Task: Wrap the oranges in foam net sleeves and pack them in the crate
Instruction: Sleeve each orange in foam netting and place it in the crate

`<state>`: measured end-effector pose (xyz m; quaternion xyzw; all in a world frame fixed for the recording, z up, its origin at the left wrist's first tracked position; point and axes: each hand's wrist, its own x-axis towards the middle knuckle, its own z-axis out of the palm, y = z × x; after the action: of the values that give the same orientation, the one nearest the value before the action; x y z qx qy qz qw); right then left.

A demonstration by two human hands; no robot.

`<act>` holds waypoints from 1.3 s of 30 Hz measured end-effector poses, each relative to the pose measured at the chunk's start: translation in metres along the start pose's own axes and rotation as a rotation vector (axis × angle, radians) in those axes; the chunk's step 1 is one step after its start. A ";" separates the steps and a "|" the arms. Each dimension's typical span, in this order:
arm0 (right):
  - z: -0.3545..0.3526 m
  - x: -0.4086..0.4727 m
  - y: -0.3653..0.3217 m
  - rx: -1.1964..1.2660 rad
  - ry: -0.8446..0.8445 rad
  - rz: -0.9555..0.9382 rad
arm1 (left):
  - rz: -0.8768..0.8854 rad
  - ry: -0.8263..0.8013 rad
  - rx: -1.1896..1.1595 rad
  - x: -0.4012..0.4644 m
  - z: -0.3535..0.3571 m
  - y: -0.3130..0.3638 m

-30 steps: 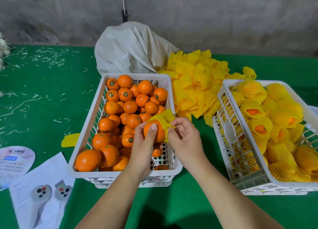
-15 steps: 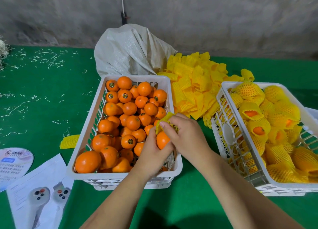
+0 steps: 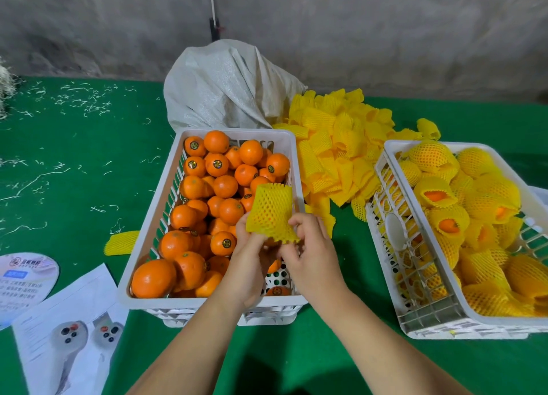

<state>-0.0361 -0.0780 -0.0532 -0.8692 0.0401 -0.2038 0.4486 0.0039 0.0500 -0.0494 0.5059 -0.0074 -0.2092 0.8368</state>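
An orange in a yellow foam net sleeve [image 3: 271, 212] is held up over the near right corner of a white crate [image 3: 148, 301] full of bare oranges [image 3: 225, 187]. My left hand [image 3: 247, 264] grips the sleeved orange from below on the left. My right hand [image 3: 308, 252] pinches the sleeve's lower right edge. A second white crate [image 3: 421, 314] on the right holds several sleeved oranges [image 3: 439, 193]. A pile of loose yellow sleeves [image 3: 335, 145] lies between and behind the two crates.
A grey woven sack [image 3: 225, 89] stands behind the crate of oranges. One flat yellow sleeve [image 3: 120, 241] lies left of that crate. Printed sheets [image 3: 68, 326] and a round card [image 3: 23, 279] lie at the near left on the green cloth [image 3: 74, 172], which is strewn with white shreds.
The sleeve has been pulled over the orange, which now shows only through the netting. Both hands have lifted it slightly and shifted it right.
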 end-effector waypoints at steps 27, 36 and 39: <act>-0.011 -0.002 -0.025 0.253 0.008 0.132 | 0.091 0.159 0.117 0.007 -0.002 -0.010; -0.010 -0.006 -0.033 0.490 -0.048 0.420 | 0.289 0.160 0.308 0.005 -0.003 -0.015; -0.010 0.006 -0.036 0.938 -0.193 0.684 | 0.414 0.104 0.541 0.001 -0.001 -0.019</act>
<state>-0.0385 -0.0654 -0.0172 -0.5304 0.1827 0.0366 0.8270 -0.0020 0.0430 -0.0666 0.7073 -0.1225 0.0006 0.6962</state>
